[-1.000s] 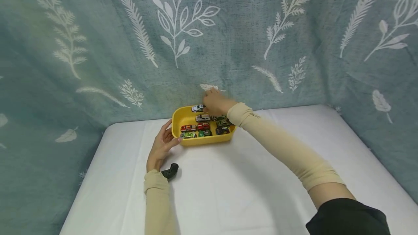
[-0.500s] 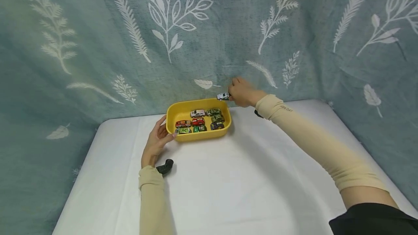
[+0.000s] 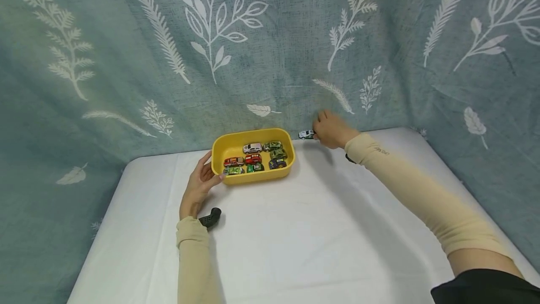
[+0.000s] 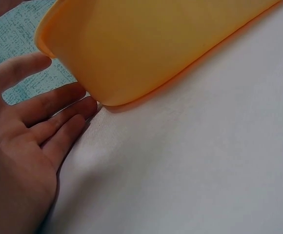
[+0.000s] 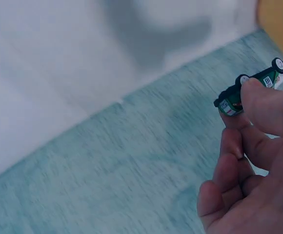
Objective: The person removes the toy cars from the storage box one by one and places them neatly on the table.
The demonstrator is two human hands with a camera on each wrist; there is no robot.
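Observation:
A yellow plastic box (image 3: 253, 179) stands at the back of the white table with several toy cars inside. My left hand (image 3: 199, 189) holds its left end, thumb at the front left rim and fingers against the outer end wall; in the left wrist view the fingers (image 4: 53, 105) touch that wall. To the right of the box, my right hand (image 3: 333, 129) pinches a toy car (image 3: 305, 134), white on top. In the right wrist view its dark green side and wheels (image 5: 278, 65) show between thumb and fingers. It appears raised above the table.
Blue-green cloth (image 3: 291, 60) with white leaf prints hangs right behind the table's back edge. White cloth (image 3: 287, 238) covers the table. A black camera piece (image 3: 210, 217) sits at the left wrist. Among the boxed cars is a red car (image 3: 253, 159).
My right hand has lifted the white-topped toy car out of the box and carried it right, past the box's right end, then lower. My left hand has stayed at the box.

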